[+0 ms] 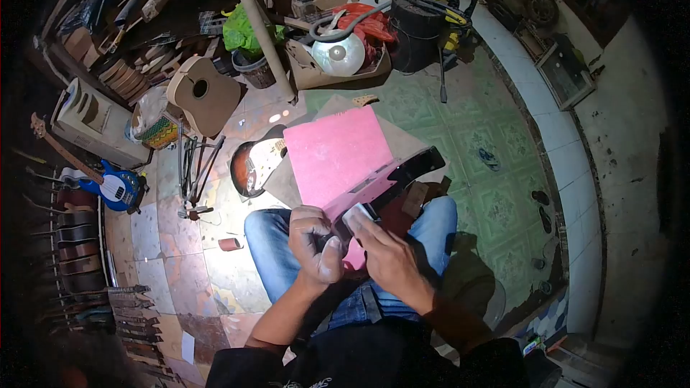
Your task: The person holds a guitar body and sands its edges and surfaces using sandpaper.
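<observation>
My left hand [316, 246], dusty with pale powder, is closed in front of the pink panel; what its curled fingers grip is mostly hidden. My right hand [388, 253] is closed on a small pale grey block [357, 217], close to my left hand. Beyond both hands spreads a large flat pink panel [338, 151]. Along its right side runs a pink edge with cutouts, beside a black piece [420, 171]. Between the hands, low down, shows another pink part [353, 255]; I cannot tell whether it joins the panel.
A sunburst guitar body [248, 169] lies left of the panel. Further off are an unfinished acoustic guitar body [203, 95], a blue electric guitar [118, 185] and a cardboard box [309, 68]. A black bucket [413, 32] stands at the back. Sandals [544, 210] lie on green tiles.
</observation>
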